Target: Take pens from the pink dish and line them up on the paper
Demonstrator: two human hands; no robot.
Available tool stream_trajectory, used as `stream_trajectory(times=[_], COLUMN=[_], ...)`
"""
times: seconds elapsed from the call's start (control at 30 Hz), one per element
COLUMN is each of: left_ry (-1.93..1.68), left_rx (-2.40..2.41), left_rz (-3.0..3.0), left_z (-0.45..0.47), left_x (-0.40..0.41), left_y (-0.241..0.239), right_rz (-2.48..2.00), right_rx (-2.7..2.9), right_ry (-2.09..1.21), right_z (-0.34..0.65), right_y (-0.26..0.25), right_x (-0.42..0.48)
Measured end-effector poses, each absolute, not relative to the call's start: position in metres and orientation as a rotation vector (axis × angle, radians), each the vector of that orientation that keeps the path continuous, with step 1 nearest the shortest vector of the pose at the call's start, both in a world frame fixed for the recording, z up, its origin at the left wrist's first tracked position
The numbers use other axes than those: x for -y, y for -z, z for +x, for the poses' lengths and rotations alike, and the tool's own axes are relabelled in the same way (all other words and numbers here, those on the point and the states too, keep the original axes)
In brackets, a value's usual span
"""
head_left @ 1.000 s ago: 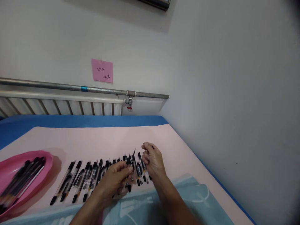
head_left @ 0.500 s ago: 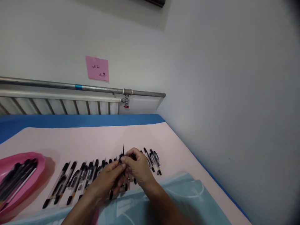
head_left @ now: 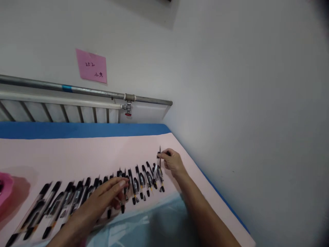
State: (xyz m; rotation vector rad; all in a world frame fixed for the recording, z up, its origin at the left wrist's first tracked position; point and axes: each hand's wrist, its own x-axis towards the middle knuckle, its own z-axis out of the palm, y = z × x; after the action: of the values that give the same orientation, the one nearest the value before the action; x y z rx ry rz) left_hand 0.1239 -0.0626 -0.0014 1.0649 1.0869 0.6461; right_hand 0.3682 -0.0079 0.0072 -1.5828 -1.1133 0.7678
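Observation:
My right hand [head_left: 172,162] is closed on a slim pen [head_left: 156,166] at the right end of a row of pens, its thin tip pointing up. A dark piece also shows at its curled fingers, too small to make out. My left hand [head_left: 109,193] hovers low over the middle of the row, fingers loosely bent and apart, fingertips beside a black-ended pen [head_left: 122,208]. Whether it touches that pen is hard to tell. Clear-barrelled pens with black ends [head_left: 132,187] lie side by side on the pink sheet, with black caps [head_left: 136,185] on or beside them.
A pink tray [head_left: 7,192] is cut off at the left edge. Light-blue cloth [head_left: 144,223] covers the front of the pink surface [head_left: 108,151]. Behind are a blue edge [head_left: 84,130], a radiator [head_left: 53,111] and a metal pipe [head_left: 95,92]. A wall [head_left: 231,103] closes the right side.
My hands were together over the row and have come apart. The right hand has moved right and up with a pen; the left is lower and to the left. The view has turned right.

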Motion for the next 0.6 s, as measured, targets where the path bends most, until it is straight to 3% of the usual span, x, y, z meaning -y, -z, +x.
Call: stream_trajectory(times=[0.17,0.6], left_ry=[-0.701,-0.658], left_rx=[-1.185,-1.183], left_rz=[1.015,0.882], left_z=[0.131,0.14], left_x=[0.063,0.068], left_y=[0.009,0.005], right_rz=[-1.689,-1.806], right_rx=[1.116,1.183], right_ry=[-0.65,-0.633], right_z=[0.416,0.43], right_y=[0.008,0.019], right_x=[0.003,-0.019])
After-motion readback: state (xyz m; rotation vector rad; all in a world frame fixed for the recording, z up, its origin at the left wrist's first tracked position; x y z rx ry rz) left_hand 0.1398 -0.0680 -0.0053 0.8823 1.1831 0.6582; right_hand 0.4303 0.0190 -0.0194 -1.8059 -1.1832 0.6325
